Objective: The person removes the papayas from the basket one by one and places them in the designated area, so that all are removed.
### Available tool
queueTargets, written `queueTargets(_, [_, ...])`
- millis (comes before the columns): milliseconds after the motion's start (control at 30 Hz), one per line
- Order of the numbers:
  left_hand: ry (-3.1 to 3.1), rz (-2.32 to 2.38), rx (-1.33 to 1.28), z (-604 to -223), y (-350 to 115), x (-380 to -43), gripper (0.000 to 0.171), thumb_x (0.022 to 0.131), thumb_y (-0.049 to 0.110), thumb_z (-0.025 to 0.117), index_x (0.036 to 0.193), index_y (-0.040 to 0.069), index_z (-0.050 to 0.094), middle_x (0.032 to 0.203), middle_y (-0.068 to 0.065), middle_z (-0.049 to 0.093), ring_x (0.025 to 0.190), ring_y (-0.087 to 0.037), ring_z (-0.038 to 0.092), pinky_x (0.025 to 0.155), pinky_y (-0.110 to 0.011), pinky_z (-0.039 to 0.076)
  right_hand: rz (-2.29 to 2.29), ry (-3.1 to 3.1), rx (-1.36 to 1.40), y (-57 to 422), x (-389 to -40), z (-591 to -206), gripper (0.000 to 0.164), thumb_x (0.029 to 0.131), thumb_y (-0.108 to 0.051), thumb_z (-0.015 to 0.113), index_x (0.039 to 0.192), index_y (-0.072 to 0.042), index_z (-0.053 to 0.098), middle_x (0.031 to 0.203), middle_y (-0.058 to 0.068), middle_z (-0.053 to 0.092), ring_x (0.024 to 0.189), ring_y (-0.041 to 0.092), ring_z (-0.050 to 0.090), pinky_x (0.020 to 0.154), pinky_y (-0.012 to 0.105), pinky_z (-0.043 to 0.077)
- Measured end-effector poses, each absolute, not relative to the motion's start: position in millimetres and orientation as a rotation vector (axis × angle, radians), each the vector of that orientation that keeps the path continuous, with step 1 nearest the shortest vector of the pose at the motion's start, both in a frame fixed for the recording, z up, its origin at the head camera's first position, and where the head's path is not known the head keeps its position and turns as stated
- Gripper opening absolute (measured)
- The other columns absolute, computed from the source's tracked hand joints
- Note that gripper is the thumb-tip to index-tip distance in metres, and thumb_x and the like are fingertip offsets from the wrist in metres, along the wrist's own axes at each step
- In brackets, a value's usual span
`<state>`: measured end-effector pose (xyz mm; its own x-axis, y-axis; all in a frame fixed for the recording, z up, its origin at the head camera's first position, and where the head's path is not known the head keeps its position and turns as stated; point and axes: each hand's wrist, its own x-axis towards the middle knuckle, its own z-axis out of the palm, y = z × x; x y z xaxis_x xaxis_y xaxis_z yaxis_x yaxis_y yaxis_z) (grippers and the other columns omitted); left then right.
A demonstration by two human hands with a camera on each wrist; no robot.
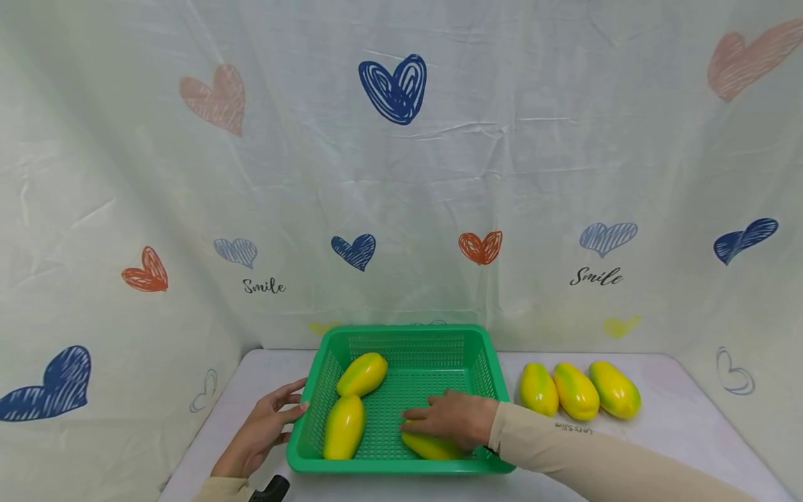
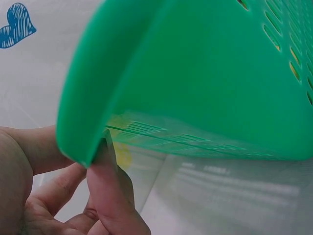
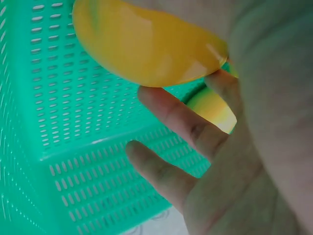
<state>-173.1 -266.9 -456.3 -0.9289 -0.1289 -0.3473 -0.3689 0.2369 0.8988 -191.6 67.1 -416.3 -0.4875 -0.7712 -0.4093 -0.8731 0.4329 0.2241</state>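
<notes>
A green plastic basket (image 1: 401, 468) with perforated walls stands on the table. My left hand (image 1: 260, 427) is at its left side, and in the left wrist view thumb and fingers pinch the lower edge of the rim (image 2: 83, 107). Inside the basket, toward the front right, my right hand (image 1: 461, 417) holds a glossy yellow mango (image 1: 433, 447). Close up, the right wrist view has fingertips against the underside of that mango (image 3: 146, 44), while the thumb is hidden. Two other mangoes lie along the left of the basket, an upper one (image 1: 362, 374) and a lower one (image 1: 344, 427).
Three yellow-green mangoes lie in a row on the table right of the basket: a left one (image 1: 538, 390), a middle one (image 1: 576, 392) and a right one (image 1: 615, 390). A pale curtain (image 1: 426, 188) printed with hearts hangs behind the white table (image 1: 684, 446).
</notes>
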Motion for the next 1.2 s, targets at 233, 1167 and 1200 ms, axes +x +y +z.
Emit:
queueTargets(233, [2.3,1.758,-0.471,-456,-267,-173,0.061,0.105,0.016,0.068,0.158,0.002,0.044,0.137,-0.026,0.051,0.096,-0.024,0.061,0.078,-0.038,0.056,0.548,2.438,-1.345,72,-199,-414,0.103,0.072,-0.03,0.101,0.157,-0.032,0.043,0.159,-0.018,0.044,0.136,0.01,0.052,0.112,0.038,0.048])
queueTargets(1167, [2.309,1.773,-0.46,-457,-266,-172,0.06,0.104,0.013,0.068,0.158,0.002,0.044,0.134,-0.023,0.056,0.093,-0.022,0.066,0.077,-0.04,0.058,-0.051,2.671,-1.493,148,-213,-365,0.099,0.072,-0.046,0.098,0.155,-0.019,0.051,0.146,0.004,0.053,0.129,0.028,0.051,0.107,0.046,0.049])
queueTargets(1200, [2.309,1.775,-0.457,-457,-266,-172,0.06,0.104,0.013,0.068,0.158,0.001,0.044,0.134,-0.023,0.056,0.093,-0.021,0.066,0.077,-0.04,0.059,-0.086,2.683,-1.489,153,-213,-362,0.099,0.073,-0.045,0.098,0.155,-0.018,0.051,0.146,0.004,0.053,0.129,0.029,0.052,0.106,0.045,0.05])
